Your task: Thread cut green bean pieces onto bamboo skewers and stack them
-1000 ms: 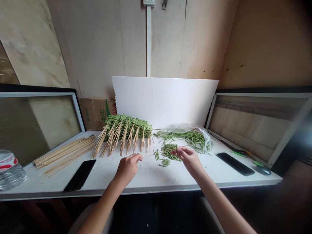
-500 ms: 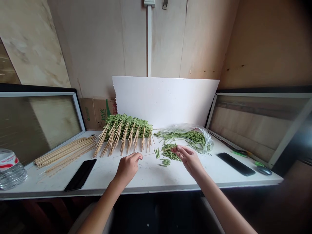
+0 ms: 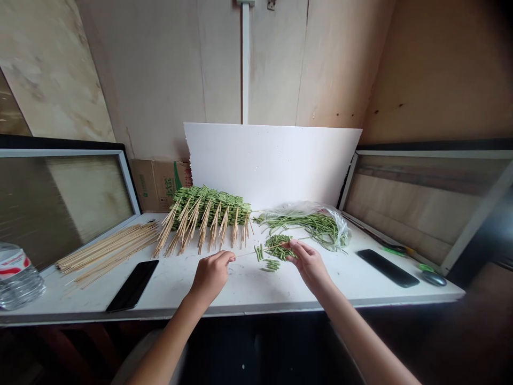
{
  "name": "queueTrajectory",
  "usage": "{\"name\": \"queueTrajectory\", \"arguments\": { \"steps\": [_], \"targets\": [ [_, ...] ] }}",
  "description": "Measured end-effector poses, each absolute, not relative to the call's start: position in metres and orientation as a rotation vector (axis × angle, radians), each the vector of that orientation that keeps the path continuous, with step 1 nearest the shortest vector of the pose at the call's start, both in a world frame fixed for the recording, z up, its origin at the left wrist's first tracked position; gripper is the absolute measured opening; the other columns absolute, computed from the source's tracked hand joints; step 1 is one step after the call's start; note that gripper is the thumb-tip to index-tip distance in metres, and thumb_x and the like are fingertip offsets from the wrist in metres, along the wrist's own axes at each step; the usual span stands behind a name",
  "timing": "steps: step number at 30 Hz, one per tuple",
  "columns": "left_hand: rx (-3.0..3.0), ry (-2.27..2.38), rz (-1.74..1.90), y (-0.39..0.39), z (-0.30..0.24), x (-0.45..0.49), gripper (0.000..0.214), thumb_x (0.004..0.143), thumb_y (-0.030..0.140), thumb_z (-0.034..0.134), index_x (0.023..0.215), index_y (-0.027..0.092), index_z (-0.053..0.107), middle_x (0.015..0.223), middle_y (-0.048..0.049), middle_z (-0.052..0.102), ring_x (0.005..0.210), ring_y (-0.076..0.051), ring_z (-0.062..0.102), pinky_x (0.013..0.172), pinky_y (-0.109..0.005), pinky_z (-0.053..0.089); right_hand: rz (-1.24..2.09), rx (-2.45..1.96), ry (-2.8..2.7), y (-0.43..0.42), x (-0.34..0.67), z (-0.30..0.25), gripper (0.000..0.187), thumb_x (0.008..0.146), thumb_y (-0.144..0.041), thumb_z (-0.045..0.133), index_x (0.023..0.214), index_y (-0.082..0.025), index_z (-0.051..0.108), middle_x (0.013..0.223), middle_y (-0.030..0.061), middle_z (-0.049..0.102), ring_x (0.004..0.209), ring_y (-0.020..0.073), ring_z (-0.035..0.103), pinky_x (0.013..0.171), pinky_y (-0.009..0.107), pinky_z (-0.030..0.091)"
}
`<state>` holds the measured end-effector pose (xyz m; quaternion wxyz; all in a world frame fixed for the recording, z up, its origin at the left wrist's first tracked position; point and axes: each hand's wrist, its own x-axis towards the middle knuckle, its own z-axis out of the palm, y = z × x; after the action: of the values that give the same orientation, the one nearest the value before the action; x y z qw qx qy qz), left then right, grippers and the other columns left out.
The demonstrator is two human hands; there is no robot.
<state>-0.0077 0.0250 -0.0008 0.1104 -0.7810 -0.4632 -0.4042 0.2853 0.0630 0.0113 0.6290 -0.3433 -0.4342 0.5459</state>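
Note:
A thin bamboo skewer (image 3: pixel 244 254) stretches between my hands above the table. My left hand (image 3: pixel 211 274) pinches its left end. At the other end, the fingertips of my right hand (image 3: pixel 306 259) are closed about the tip; whether a bean piece is between them is hidden. A few short green bean pieces (image 3: pixel 259 252) show along the skewer's middle, seemingly threaded across it. Beneath and behind lies a heap of cut green beans (image 3: pixel 278 247), with a small row of bean pieces (image 3: pixel 272 264) nearer me.
Stacked bean skewers (image 3: pixel 212 211) stand at the back left, beside loose bamboo skewers (image 3: pixel 110 248). Long beans (image 3: pixel 316 224) spill from a plastic bag at the back right. A phone (image 3: pixel 133 285), a bottle (image 3: pixel 19 275), a dark flat device (image 3: pixel 387 267) and a mouse (image 3: pixel 433 277) lie around.
A green piece that showed at my right fingertips is no longer visible there. Both hands stay nearly in place, and the view has tilted slightly.

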Motion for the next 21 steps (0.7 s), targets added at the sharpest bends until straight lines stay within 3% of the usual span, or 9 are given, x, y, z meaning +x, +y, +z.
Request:
{"name": "queueTrajectory", "arguments": {
  "steps": [13,21],
  "targets": [
    [-2.315,-1.398,-1.237,0.024,-0.001,-0.004,0.03,0.083,-0.002,0.049,0.087,0.02,0.068,0.084,-0.0014,0.077,0.071,-0.017,0.071,0.062,-0.023,0.049,1.109,-0.787,-0.954,0.056,0.274,0.009,0.028,0.069,-0.044,0.088,0.086,-0.023,0.081,0.093,0.006,0.074,0.094,0.0233,0.064,0.066,0.029,0.051],
    [-2.385,-1.42,-1.239,0.017,0.0,0.008,0.033,0.083,-0.002,0.047,0.089,0.021,0.069,0.081,-0.0014,0.075,0.069,-0.015,0.069,0.061,-0.022,0.047,1.053,-0.859,-1.151,0.037,0.244,-0.005,0.023,0.075,-0.046,0.084,0.077,-0.023,0.08,0.096,0.0057,0.075,0.093,0.0229,0.063,0.08,0.034,0.05]
  ]
}}
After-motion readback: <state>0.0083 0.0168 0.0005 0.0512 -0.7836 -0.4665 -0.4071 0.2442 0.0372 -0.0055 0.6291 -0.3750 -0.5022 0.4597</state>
